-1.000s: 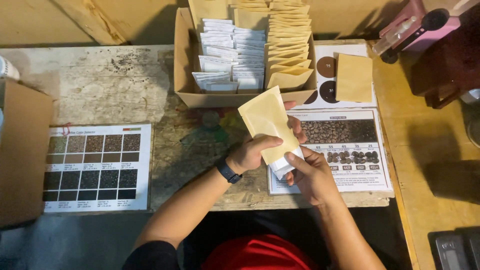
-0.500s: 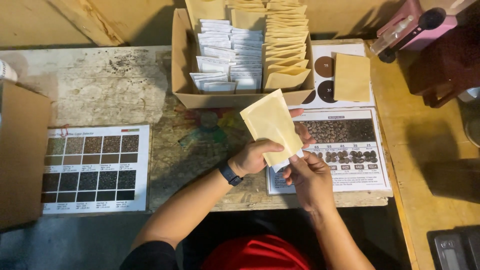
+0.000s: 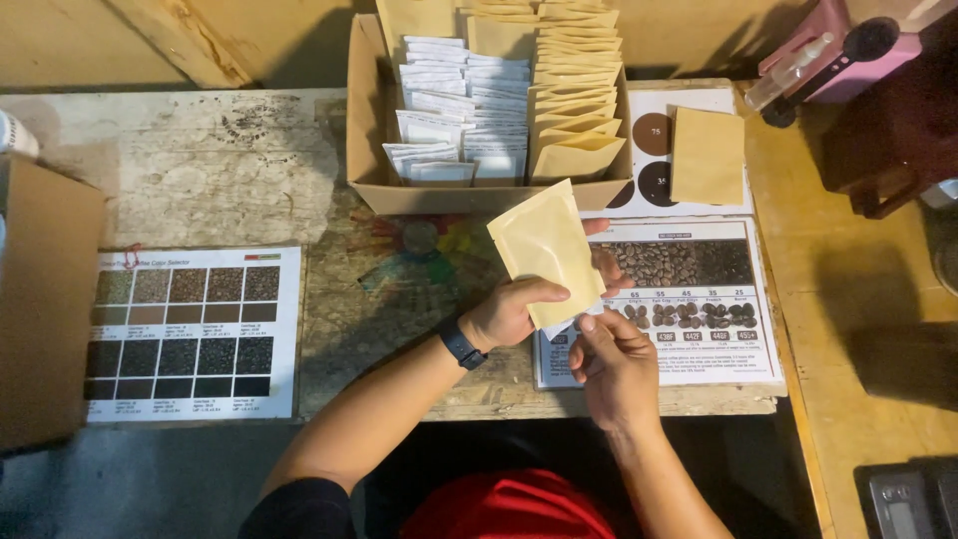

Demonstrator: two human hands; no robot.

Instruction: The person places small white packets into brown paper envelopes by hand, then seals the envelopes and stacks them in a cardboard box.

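Observation:
I hold a tan paper pouch (image 3: 544, 250) upright over the worn table. My left hand (image 3: 514, 311), with a dark watch on its wrist, grips the pouch's lower edge from the left. Just below it, my right hand (image 3: 614, 359) pinches a small white slip (image 3: 561, 321) that sticks out at the pouch's bottom. Behind the pouch stands a cardboard box (image 3: 479, 198) filled with rows of white packets and tan pouches.
A printed sheet with bean photos (image 3: 689, 299) lies under my hands. Another tan pouch (image 3: 709, 155) rests on a sheet at the right. A colour chart (image 3: 190, 334) lies at the left beside a brown box (image 3: 40, 309). Pink device (image 3: 848, 50) at back right.
The pouch has stayed in my left hand and shifted slightly. My right hand has moved down and to the pouch's bottom edge, where it pinches the white slip.

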